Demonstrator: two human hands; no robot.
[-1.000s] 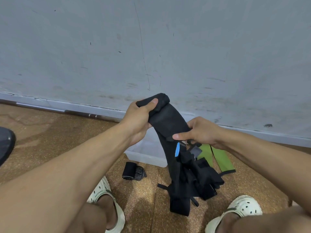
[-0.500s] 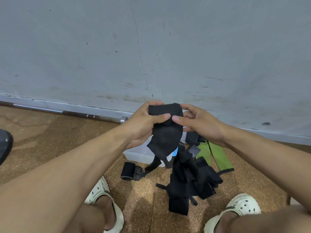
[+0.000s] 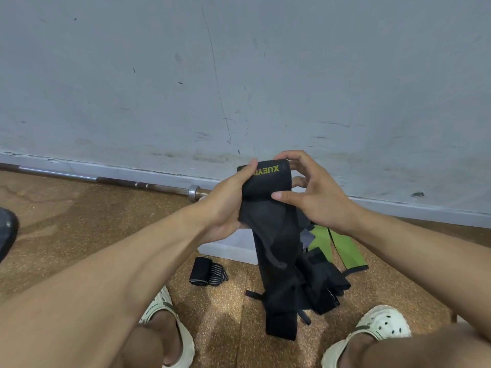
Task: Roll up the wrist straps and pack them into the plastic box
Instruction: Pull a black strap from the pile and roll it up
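I see L hand [image 3: 225, 205] + R hand [image 3: 316, 197] fingers curled round rolled top of black wrist strap [image 3: 268, 181], frame ctr; tail hangs to floor. Plastic box [image 3: 228, 248] behind.

Black straps, green bands, speckled floor

Black wrist strap [image 3: 268, 181] with yellow lettering; striped black roll [image 3: 208, 270]; green bands [image 3: 345, 248]; cream clogs [image 3: 382, 328]; brown speckled floor [image 3: 106, 221].

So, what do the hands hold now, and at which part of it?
Both hands, left and right, grip a black wrist strap at its rolled top end, beside the yellow lettering. The rest of the strap hangs free toward the floor.
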